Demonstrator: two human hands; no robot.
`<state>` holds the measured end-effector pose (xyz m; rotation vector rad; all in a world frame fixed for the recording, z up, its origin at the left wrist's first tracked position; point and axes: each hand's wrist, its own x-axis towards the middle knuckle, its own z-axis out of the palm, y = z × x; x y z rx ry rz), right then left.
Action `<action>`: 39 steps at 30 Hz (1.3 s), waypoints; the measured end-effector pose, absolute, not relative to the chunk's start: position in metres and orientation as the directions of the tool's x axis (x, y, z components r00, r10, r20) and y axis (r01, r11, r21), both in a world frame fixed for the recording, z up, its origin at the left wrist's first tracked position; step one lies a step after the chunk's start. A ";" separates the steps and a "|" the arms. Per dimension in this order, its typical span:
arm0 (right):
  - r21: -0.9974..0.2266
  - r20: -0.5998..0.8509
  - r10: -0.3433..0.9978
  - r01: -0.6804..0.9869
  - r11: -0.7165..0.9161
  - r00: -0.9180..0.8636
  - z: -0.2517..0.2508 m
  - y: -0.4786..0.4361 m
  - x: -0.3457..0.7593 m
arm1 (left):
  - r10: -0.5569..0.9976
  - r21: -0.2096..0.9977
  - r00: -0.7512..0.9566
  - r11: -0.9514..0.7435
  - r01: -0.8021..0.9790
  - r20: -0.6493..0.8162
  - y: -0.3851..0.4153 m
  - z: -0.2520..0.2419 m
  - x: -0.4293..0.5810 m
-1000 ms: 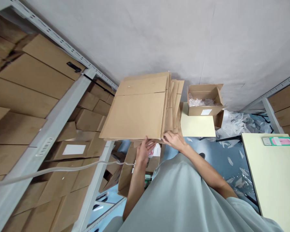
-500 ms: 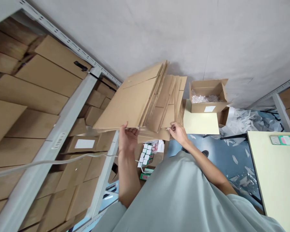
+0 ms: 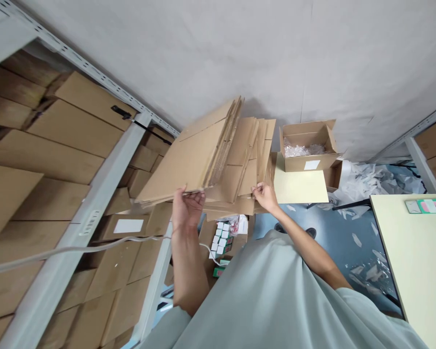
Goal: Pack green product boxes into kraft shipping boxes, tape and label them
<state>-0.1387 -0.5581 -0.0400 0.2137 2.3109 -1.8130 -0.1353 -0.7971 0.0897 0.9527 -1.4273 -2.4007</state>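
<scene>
A thick bundle of flattened cardboard boxes [image 3: 189, 150] leans at a tilt in front of me. My left hand [image 3: 187, 208] grips its near bottom edge, thumb on the front face and fingers underneath. To the right stand smaller flattened cartons [image 3: 245, 150], several sheets side by side. My right hand [image 3: 264, 196] pinches the lower corner of one of these cartons between thumb and fingers. More flat cardboard lies beneath both hands.
Shelving [image 3: 119, 179] full of cartons rises on the left, with a pale cable [image 3: 76, 249] across it. An open box [image 3: 308, 145] with bubble wrap stands on a small cream table [image 3: 300, 186]. Below, a carton holds small white-and-green boxes [image 3: 221, 238]. Another table [image 3: 414, 252] is at right.
My left hand has tipped the large cardboard bundle slightly left, widening the gap to the smaller cartons. My right hand keeps its pinch. The view has shifted a little.
</scene>
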 end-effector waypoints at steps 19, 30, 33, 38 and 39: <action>-0.927 -0.155 -0.079 0.173 -0.333 -0.985 -0.046 -0.559 -0.140 | -0.458 0.840 -0.765 -0.506 -0.194 -0.452 -0.756 0.054 -0.133; -0.989 -0.102 0.061 0.108 0.098 -0.993 -0.059 -0.544 -0.140 | -0.474 0.879 -0.779 -0.433 -0.200 -0.410 -0.769 0.149 -0.167; -0.985 -0.055 -0.026 0.050 0.162 -0.998 -0.049 -0.558 -0.151 | -0.481 0.887 -0.785 -0.423 -0.183 -0.392 -0.774 0.157 -0.169; -0.934 -0.187 -0.084 0.150 0.325 -0.979 -0.038 -0.575 -0.182 | -0.485 0.900 -0.798 -0.408 -0.155 -0.358 -0.792 0.162 -0.172; -0.926 -0.215 -0.079 0.178 0.334 -0.973 -0.037 -0.578 -0.187 | -0.482 0.897 -0.799 -0.414 -0.152 -0.358 -0.795 0.163 -0.173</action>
